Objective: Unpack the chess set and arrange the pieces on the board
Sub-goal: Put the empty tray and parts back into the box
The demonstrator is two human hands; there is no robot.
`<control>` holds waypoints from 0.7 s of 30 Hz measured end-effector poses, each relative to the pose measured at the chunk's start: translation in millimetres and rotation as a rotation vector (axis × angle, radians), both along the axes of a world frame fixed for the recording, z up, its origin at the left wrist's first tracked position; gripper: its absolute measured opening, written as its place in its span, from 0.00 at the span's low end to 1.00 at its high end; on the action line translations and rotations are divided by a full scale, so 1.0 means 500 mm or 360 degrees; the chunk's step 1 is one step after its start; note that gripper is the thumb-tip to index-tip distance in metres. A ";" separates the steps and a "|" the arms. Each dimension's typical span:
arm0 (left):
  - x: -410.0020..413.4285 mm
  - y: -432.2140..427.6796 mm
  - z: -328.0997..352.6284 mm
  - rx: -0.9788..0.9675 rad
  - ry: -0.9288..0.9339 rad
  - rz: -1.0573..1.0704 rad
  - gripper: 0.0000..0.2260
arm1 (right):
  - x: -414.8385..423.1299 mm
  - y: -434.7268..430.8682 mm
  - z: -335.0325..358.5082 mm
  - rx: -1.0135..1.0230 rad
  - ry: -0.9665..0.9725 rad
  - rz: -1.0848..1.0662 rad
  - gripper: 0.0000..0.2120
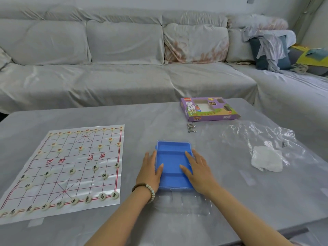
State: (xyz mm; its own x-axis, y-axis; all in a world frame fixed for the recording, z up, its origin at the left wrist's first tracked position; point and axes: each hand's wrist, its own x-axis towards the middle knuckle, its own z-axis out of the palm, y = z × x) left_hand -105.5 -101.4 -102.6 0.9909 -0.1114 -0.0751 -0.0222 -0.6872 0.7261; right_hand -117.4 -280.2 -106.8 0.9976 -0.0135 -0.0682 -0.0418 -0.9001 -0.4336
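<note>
A paper xiangqi board [71, 167] lies flat on the left of the grey table, with round cream pieces [87, 199] standing on its lines along both ends and in the rows between. In the middle of the table sits an empty blue plastic tray [173, 160] with three compartments. My left hand [150, 172] grips its left edge, thumb over the rim. My right hand [197, 168] grips its right edge the same way. A clear plastic lid [182, 205] lies just in front of the tray.
A purple chess set box [208, 109] lies at the back right of the table [142, 118], a metal ring puzzle [191, 127] in front of it. A crumpled clear bag [257, 135] and white wrapping [267, 159] lie to the right. A covered sofa [124, 59] stands behind.
</note>
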 end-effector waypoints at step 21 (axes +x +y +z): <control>0.136 -0.058 -0.004 0.0674 -0.0323 -0.0257 0.36 | 0.404 -0.101 0.007 0.0615 -0.0063 -0.0803 0.28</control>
